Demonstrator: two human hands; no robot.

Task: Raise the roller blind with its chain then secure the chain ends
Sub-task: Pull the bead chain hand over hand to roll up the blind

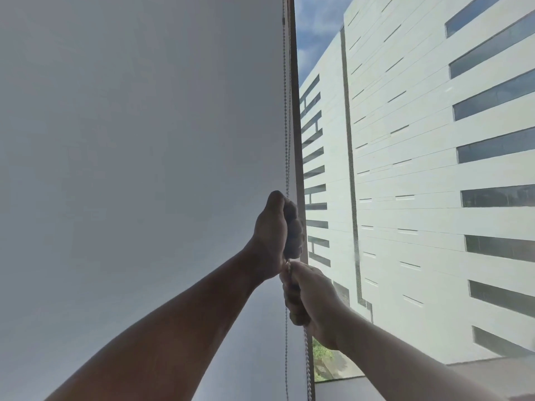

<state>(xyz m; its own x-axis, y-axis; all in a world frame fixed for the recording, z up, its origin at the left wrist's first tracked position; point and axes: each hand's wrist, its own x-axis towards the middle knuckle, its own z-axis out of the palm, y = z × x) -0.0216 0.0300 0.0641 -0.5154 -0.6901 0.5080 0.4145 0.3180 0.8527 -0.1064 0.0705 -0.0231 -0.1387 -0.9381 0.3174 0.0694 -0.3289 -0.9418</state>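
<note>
Up against the window, at the right edge of the roller blind (139, 140), both my hands are stacked on the chain (286, 125). My left hand (275, 233) is the upper one, fist wrapped round the chain with the thumb side up; my right hand (307, 296) sits just beneath it, almost touching, its fingers curled round the chain as well. So both grips are closed and holding chain, neither one free.

What the coming pull turns on is this: the chain runs near vertical, straight up out of my left fist along the blind's edge and down out of my right fist toward the bottom of the frame. Two strands hang below the hands, one to the left and one lower right, and I would guess each belongs to one side of the loop, though backlight leaves the fingers too dark to say which hand holds which. The pull has to go down along that long axis. My right hand is lower and nearer me.

Blind fabric covers all the glass on the left, so raising is barely begun. Beyond the dark window frame (296, 125), a pale building (405, 169) and some sky show through bare glass.
</note>
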